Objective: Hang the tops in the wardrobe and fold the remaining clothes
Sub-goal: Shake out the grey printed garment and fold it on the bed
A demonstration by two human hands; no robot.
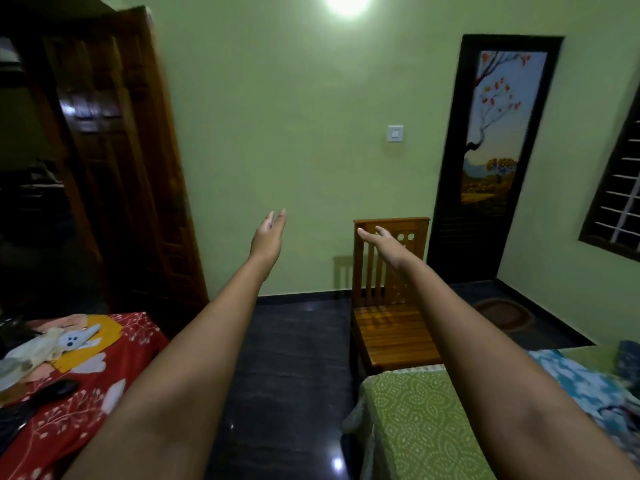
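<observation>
Green walls close the room ahead of you, with a dark floor [291, 358] running between two beds. Your left hand [268, 237] and right hand [384, 242] are both stretched out in front at about chest height, fingers straight and relaxed, holding nothing; neither touches anything. The right hand shows in front of the back of a wooden chair [394, 327] whose seat is bare.

Clothes lie on both sides of you: a loose pale heap [38, 348] on the red sheet [86, 410] at your left, and blue and white fabric [585, 382] on the green bed [422, 427] at your right. Which of these are tops you cannot tell from here. The wardrobe [114, 150] seems to be the dark wooden piece at far left with its door swung open, though it could be a doorway.

By the look of it no garment is in hand, so you stand at the very start of a step. Next you need to turn to one bed, pick a single piece, spread it to see what it is, then take it left to hang or lay it flat to fold
</observation>
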